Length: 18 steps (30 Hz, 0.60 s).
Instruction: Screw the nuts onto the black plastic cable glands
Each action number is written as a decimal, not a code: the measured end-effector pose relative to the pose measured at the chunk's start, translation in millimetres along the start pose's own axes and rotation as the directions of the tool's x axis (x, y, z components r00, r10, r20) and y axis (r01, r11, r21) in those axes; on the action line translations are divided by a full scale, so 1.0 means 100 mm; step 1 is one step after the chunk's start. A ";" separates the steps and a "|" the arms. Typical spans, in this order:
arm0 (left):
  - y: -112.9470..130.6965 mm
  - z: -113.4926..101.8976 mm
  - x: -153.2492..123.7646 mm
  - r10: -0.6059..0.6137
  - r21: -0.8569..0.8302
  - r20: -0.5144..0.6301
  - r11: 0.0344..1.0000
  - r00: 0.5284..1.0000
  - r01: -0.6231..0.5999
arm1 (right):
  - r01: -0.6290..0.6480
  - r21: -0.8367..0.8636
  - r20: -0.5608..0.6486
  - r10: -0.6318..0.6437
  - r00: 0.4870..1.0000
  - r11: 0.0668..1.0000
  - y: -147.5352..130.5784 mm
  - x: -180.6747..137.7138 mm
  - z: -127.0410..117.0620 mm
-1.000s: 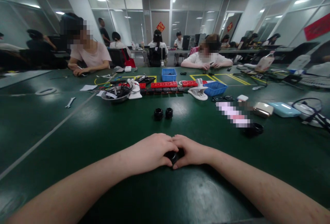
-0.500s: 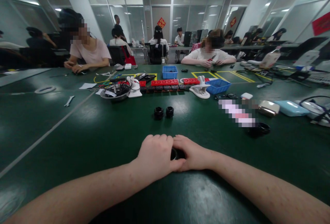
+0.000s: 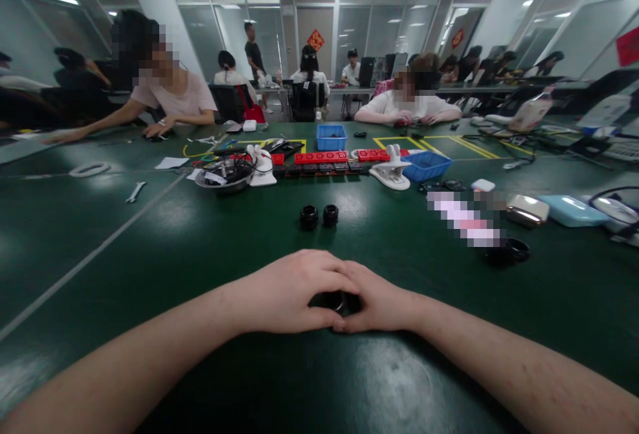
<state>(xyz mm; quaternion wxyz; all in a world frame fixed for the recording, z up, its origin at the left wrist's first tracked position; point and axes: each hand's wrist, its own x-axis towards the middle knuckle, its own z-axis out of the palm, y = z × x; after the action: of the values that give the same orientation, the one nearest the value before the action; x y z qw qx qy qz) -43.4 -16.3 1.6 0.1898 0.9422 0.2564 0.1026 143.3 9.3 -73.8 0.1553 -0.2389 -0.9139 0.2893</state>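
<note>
My left hand (image 3: 289,291) and my right hand (image 3: 382,301) meet at the near middle of the green table (image 3: 150,247). Both are closed around a small black round part (image 3: 335,301), which is mostly hidden between the fingers. Only a dark sliver of it shows between the thumbs. Two more small black round parts (image 3: 318,216) stand side by side on the table a little beyond my hands.
Further back lie a metal bowl of cables (image 3: 224,178), red strips (image 3: 322,157), two blue bins (image 3: 331,136), a white clamp (image 3: 394,171) and a black ring (image 3: 509,251) at right. A wrench (image 3: 136,191) lies at left. Other people sit across the table.
My hands have shifted their grip around the black part, the left hand turning flatter over it. The person at far left has stretched an arm out along the table.
</note>
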 end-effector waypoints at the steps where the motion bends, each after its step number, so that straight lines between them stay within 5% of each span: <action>1: -0.01 -0.01 0.00 0.026 -0.049 0.049 0.999 0.998 -0.024 | -0.007 -0.013 0.006 0.007 1.000 1.000 -0.01 0.00 0.00; 11: 0.00 -0.02 0.03 0.018 -0.077 0.195 0.997 0.981 -0.003 | -0.034 -0.076 0.024 0.036 0.999 0.997 -0.03 0.02 -0.02; 18: 0.07 0.03 0.07 -0.112 0.083 0.117 0.991 0.987 0.103 | 0.003 -0.055 0.012 -0.002 1.000 0.998 0.01 0.01 -0.01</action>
<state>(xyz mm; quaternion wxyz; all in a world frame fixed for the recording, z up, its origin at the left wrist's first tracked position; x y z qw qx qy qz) -33.5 -18.7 2.2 0.1741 0.9380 0.2987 0.0247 143.1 10.9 -73.2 0.1436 -0.2404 -0.9226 0.2652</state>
